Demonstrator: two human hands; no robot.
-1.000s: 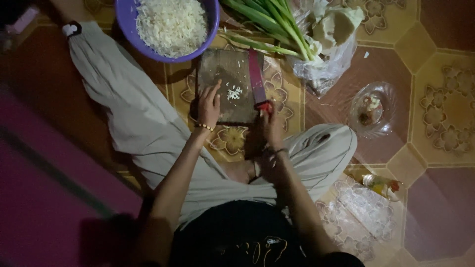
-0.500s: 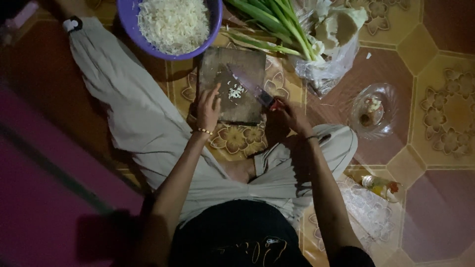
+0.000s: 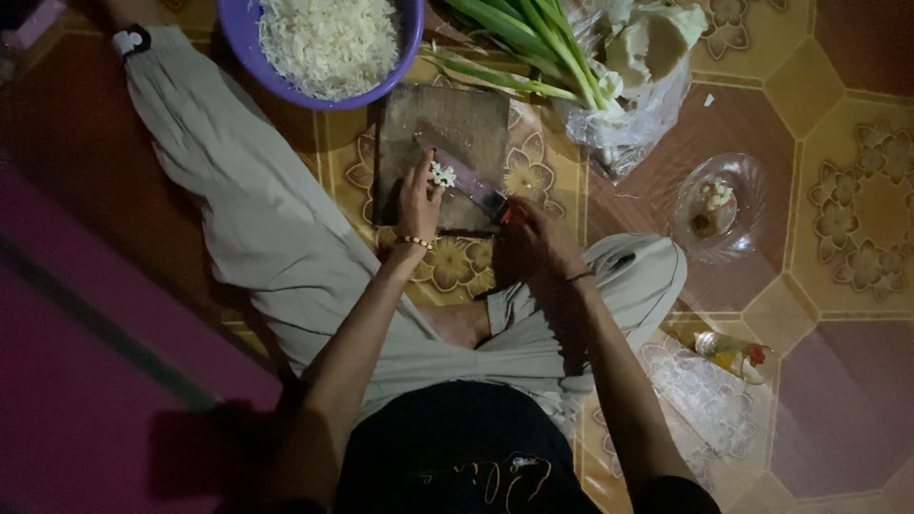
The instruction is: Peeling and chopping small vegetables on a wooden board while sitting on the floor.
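A purple bowl [image 3: 249, 59] of shredded white food sat just beyond the far-left corner of the wooden chopping board [image 3: 455, 124], with green onion stalks [image 3: 522, 38] and a plastic bag [image 3: 636, 114] off its far-right corner and a glass dish [image 3: 724, 205] well to the right. The cleaver [image 3: 466, 176] lay slantwise across the board, blade toward the far left and handle toward the near-right corner, carrying a small white heap [image 3: 441, 174]. The right hand [image 3: 538, 236] clenched the mostly hidden handle, while the left hand [image 3: 417, 195] rested open, fingertips at the heap.

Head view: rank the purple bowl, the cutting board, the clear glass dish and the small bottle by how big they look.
1. Purple bowl, though partly cut off at the top edge.
2. Cutting board, close behind; the two look near alike.
3. Clear glass dish.
4. Small bottle.
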